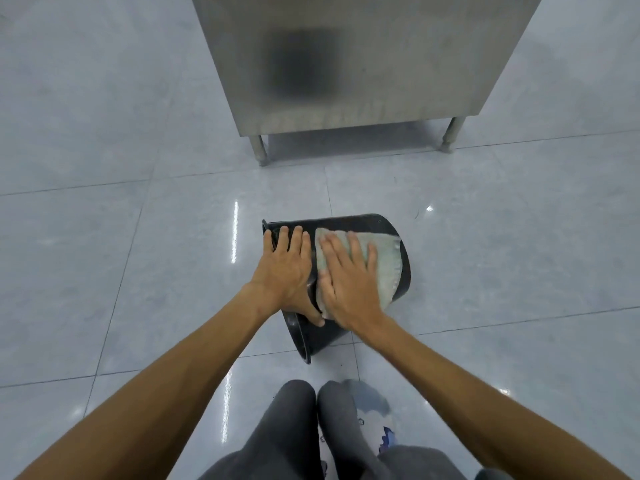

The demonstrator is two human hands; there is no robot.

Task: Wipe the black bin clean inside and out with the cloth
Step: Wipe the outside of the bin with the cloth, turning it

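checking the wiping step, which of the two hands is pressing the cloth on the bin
The right hand: it lies flat on the pale cloth spread over the black bin's outer side. The left hand rests bare on the bin near its rim, steadying it.

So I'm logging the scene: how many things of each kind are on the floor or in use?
Black bin: 1
Cloth: 1
Steel cabinet: 1
Hands: 2, left hand, right hand
Total: 5
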